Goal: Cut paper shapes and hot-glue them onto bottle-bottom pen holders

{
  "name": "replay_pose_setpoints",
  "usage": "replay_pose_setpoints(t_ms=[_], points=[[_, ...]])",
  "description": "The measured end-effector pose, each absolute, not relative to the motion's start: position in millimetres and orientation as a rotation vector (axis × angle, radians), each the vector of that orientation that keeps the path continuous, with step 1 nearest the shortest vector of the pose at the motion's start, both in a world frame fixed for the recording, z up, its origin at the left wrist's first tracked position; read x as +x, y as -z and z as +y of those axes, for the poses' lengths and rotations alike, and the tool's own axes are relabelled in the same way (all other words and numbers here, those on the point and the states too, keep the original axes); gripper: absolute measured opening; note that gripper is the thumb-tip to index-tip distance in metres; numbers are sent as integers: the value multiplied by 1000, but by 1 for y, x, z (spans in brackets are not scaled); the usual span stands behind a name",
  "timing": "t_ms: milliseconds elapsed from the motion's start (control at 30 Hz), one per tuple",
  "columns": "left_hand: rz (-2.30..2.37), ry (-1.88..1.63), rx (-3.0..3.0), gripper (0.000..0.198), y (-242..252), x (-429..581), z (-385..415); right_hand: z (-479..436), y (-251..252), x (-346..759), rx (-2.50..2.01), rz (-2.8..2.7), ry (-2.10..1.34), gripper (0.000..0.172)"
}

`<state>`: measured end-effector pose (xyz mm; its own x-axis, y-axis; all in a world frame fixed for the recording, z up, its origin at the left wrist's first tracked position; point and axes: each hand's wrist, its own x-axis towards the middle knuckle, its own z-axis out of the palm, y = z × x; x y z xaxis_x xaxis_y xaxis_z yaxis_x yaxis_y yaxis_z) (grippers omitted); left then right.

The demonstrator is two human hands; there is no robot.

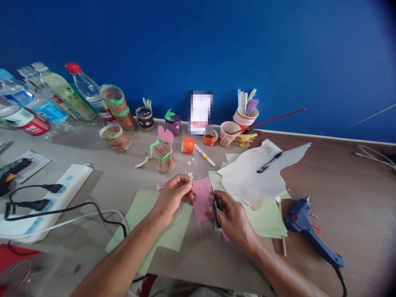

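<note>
My right hand is closed round the handles of black-handled scissors, whose blades point away from me over the right edge of a pink paper sheet. My left hand has its thumb and fingers pinched together at the sheet's left edge; what sits between the fingertips is too small to make out. Under and beside the hands lie green paper sheets. A small pink paper piece lies left of my left hand. Beyond stands a brown jar with a green rim and a pink paper cutout behind it.
A blue glue gun lies at right, near white paper bearing a black pen. A marker, paper cup and blurred phone are farther back. Bottles and a power strip occupy the left.
</note>
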<state>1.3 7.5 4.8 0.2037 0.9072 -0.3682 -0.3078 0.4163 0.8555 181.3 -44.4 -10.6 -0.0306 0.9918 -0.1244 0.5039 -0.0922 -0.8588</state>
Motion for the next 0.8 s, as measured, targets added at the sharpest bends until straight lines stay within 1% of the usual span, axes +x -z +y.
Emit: replay_pose_setpoints(t_ms=[167,267,400,600,700,800], points=[[1000,-1012,714,19,-4,0,9,-42,4,181,-1646,-1546,-1066,31],[994,-1042,743,24,-2,-2,10,-41,2,182,-1640,-1512,-1091,32],[1085,-1073,839,22,0,-6,14,-41,0,185,-1618,-1492,-1146,32],[1141,-966,1011,28,-1,-5,12,-40,1,192,-1594,-1512,-1221,32],[1134,-909,1046,30,-4,-4,11,-38,0,194,-1638,-1555,-1168,33],[1121,-898,1062,29,-6,-3,9,-36,-6,197,-1757,-1634,-1030,34]])
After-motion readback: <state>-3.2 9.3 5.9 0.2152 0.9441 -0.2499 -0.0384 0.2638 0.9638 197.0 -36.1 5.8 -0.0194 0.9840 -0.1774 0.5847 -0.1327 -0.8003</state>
